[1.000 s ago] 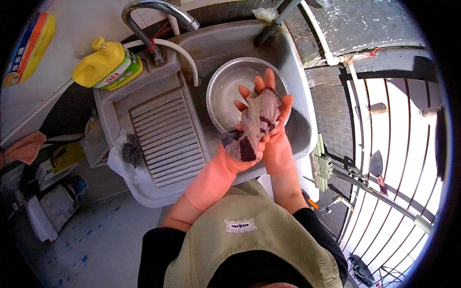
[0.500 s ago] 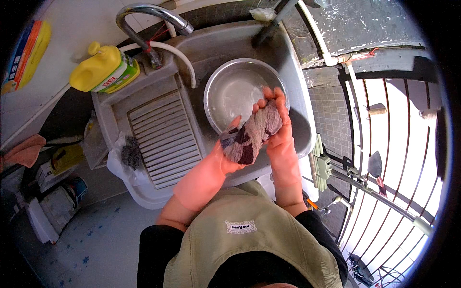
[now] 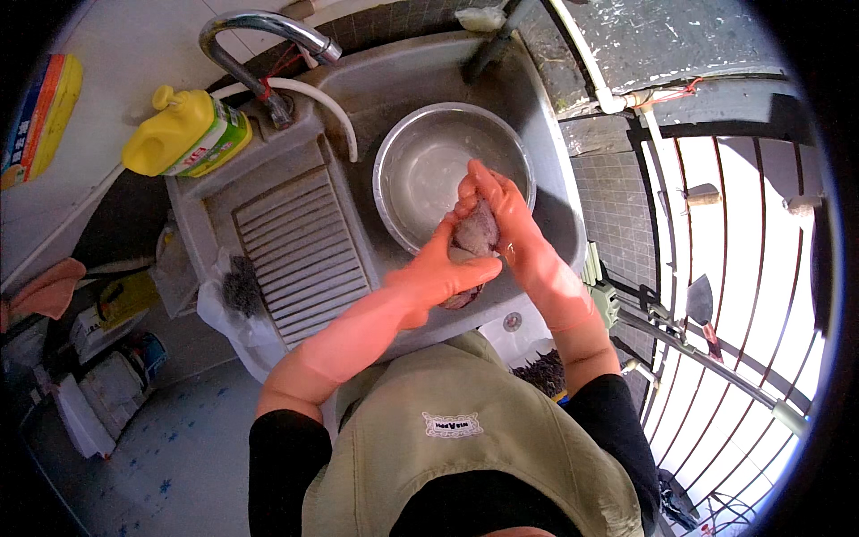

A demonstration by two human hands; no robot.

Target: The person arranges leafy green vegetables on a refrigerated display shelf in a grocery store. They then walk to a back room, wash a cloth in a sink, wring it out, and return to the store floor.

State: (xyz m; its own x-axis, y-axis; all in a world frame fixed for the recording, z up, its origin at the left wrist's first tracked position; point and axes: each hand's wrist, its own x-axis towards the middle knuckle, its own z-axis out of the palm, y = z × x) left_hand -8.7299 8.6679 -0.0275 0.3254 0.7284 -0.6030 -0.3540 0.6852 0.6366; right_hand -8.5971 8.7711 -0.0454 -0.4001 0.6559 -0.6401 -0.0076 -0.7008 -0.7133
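Observation:
Both my hands are in coral rubber gloves that reach up the forearms. Between them is a bunched, damp-looking cloth [image 3: 475, 231], greyish pink with dark patches. My left hand [image 3: 444, 271] wraps round its near part, thumb across it, and a bit of the cloth pokes out below the palm. At the far end my right hand [image 3: 497, 204] has its fingers folded over the cloth. They hold it over the near right rim of a round metal basin [image 3: 416, 170], which stands in the grey sink [image 3: 367, 98] with shallow liquid at its bottom.
Left of the basin is a ribbed drainboard [image 3: 300, 255], with a dark scouring pad [image 3: 240, 285] on white plastic beside it. A curved chrome faucet [image 3: 268, 25] and a yellow jug [image 3: 183, 134] stand at the back left. Metal bars [image 3: 716, 295] line the right side.
My hands have closed in round the cloth, now twisted and squeezed into a smaller bunch. My right forearm has swung outward to the right. The view has shifted slightly.

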